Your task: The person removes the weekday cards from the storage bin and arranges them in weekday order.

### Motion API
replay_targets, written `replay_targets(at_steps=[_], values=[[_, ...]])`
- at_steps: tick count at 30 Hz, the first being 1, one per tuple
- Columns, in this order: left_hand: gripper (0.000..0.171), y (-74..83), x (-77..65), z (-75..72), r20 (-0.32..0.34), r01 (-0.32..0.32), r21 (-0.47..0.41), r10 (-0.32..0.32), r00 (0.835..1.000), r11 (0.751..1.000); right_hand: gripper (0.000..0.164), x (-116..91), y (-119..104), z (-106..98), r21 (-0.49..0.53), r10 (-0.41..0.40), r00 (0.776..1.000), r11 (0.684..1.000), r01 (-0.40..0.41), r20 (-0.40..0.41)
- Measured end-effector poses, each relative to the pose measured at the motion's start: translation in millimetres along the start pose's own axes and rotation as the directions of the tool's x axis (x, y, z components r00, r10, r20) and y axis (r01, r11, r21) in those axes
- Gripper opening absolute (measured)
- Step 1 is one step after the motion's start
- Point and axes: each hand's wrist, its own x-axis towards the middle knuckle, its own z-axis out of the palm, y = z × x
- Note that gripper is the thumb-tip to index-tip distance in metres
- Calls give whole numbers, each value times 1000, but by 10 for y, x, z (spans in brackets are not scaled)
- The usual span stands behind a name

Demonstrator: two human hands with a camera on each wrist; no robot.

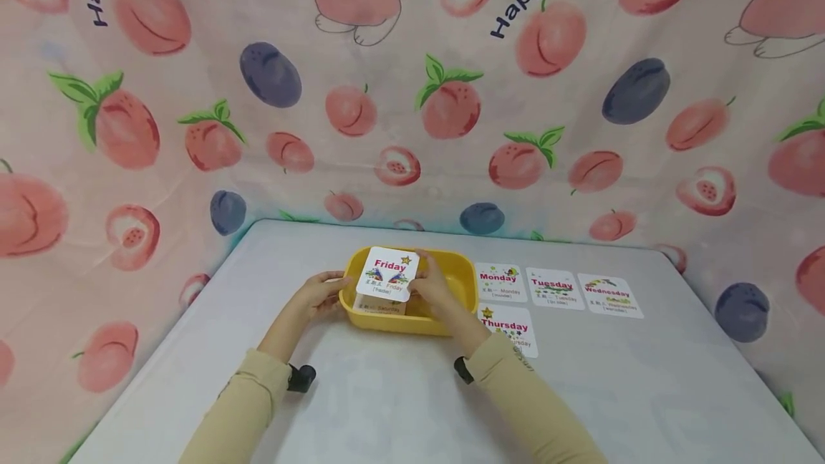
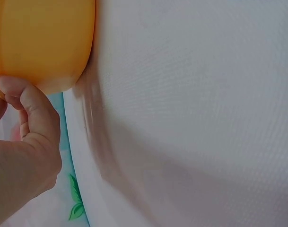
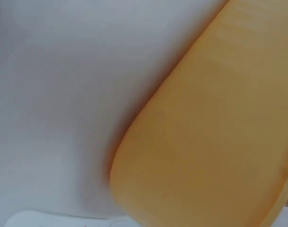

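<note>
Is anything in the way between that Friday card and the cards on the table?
Yes, the right wall of the yellow tray. The Friday card, pinched in the right hand, is over the tray's left part, while the Monday card and Thursday card lie on the table beyond that wall. Lifting the card over should clear it.

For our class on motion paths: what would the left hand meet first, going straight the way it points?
Probably the yellow, oblong plastic basin, whose rim the left hand pinches; depth beyond is unclear.
</note>
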Motion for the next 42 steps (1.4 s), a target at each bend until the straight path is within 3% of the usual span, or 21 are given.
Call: replay_targets(at_steps=[5,14,23,33,42], values=[[51,22,1,1,8,5,3,-5,1000,1000,73,-45,-50,-89,13,8,1000,1000,-8,3],[50,13,8,3,-3,8,0,-8,1000,1000,70,-128,-176,-249,61,-47,999,997,46,14],[50,7,16,-3,0,7,1,-7,1000,1000,68,-232,-322,-341,95,-24,1000,995,23,7],[51,-1,-5,-10,14,-2,-25,2,1000,1000,69,-331,-348,-503,74,-46,998,996,42,52],[50,14,-13,-4,5,10,-10,-10,1000,1000,68,-377,-292,-708,-8,4,999,1000,-4,41]])
